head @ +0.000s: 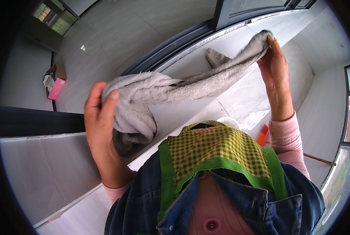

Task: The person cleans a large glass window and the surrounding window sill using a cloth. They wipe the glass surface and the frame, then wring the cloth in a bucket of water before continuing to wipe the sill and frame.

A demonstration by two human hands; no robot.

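Note:
A grey-white fleecy cloth [151, 94] is stretched in the air between my two hands. My left hand [100, 111] grips its bunched end, with the thumb on top and the other fingers partly hidden by the folds. Out to the upper right, my right hand [275, 64] pinches the other end between thumb and fingers. From the left end, loose folds hang down over the pale sill. A small corner flap [217, 58] sticks out behind the taut middle stretch.
Beyond the cloth runs a dark metal sliding-door track [175, 44] beside a tiled floor [113, 26]. A pink box [56, 88] with things in it stands at far left. Near my apron [219, 147] are a white bucket [229, 122] and an orange broom head [262, 135].

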